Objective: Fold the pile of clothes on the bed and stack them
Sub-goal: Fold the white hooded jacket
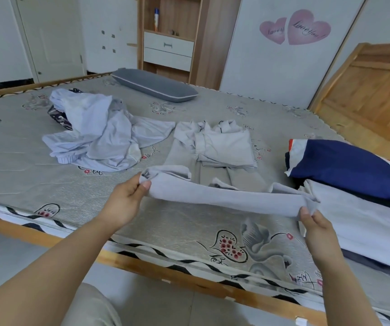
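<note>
Both my hands pinch the grey trousers' edge: left hand (pixel 128 198), right hand (pixel 316 222). Trousers (pixel 224 196) stretch taut above the mattress (pixel 71 196).

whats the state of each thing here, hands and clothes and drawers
left hand: pinching one end of the grey garment
right hand: pinching the other end
grey garment: stretched, partly folded
light blue pile: crumpled, unfolded
pale folded garment: folded flat
drawers: closed
</note>
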